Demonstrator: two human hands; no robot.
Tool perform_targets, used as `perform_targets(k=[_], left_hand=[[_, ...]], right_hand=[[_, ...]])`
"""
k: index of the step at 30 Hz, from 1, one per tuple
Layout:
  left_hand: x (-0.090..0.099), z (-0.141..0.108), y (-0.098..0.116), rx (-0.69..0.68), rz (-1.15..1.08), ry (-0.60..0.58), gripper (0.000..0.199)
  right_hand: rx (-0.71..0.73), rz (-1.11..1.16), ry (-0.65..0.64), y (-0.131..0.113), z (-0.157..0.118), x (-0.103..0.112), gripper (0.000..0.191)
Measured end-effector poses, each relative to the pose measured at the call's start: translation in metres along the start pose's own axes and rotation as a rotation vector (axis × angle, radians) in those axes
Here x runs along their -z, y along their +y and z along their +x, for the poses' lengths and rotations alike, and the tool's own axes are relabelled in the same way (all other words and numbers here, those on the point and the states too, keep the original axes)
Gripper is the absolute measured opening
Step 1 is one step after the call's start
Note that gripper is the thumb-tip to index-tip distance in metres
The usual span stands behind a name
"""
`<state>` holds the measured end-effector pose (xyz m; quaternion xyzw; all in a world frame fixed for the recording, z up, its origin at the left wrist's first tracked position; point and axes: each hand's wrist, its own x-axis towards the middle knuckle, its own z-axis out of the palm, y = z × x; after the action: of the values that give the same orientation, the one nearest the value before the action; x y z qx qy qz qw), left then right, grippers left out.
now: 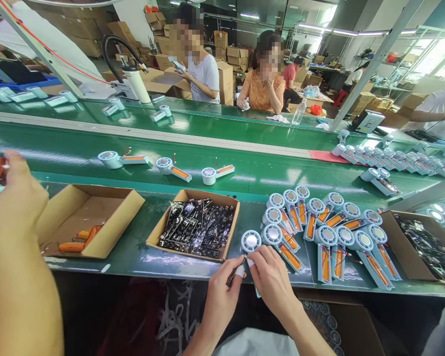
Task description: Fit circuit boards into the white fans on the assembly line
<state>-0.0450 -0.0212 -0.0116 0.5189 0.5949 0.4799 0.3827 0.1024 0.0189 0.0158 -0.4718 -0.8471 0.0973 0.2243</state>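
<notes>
In the lower middle of the head view, a light-blue handheld fan body (251,240) has its round, vented head at the table edge. Its handle is mostly hidden under my right hand (270,273), which closes over it, fingertips pinched near the head. My left hand (225,283) is closed beside it, thumb and index finger pinching something small and dark that I cannot make out. The fingertips of both hands meet just below the fan head. White covers show on a left and a right fingertip. Close on the right lie several similar fan bodies (327,235) with orange batteries in their handles.
A carton of black circuit boards (198,225) stands ahead, and another carton (92,207) holds orange batteries. A co-worker's arm (17,237) reaches in at left with an orange item. Fan bodies (208,175) lie on the green conveyor (263,173). More boards (422,242) fill a right carton.
</notes>
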Motion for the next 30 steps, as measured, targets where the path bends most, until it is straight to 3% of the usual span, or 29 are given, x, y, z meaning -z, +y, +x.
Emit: perform_targets(k=[4,8,12,16,22,26,30], left_hand=[[0.007,0.005,0.005,-0.001,-0.016,-0.069,0.029],[0.015,0.010,0.005,0.058,-0.082,-0.180,0.030],[0.020,0.012,0.001,0.055,-0.074,-0.256,0.031],[0.021,0.012,-0.001,0.008,-0.056,-0.273,0.030],[0.022,0.009,0.004,0.091,-0.117,-0.257,0.031],[0.023,0.009,0.005,0.135,-0.072,-0.231,0.039],[0.022,0.009,0.005,0.170,-0.084,-0.262,0.040]], right_hand=[[-0.036,0.156,-0.009,0.007,0.001,-0.001,0.025],[-0.030,0.375,-0.099,0.017,0.006,0.008,0.032],[-0.011,0.413,-0.134,0.019,0.010,0.016,0.027],[-0.007,0.367,-0.106,0.015,0.011,0.013,0.028],[-0.058,0.488,-0.121,0.019,-0.003,0.023,0.035],[0.010,0.346,-0.190,0.020,-0.019,0.035,0.060],[0.125,0.152,-0.250,0.016,-0.025,0.033,0.058]])
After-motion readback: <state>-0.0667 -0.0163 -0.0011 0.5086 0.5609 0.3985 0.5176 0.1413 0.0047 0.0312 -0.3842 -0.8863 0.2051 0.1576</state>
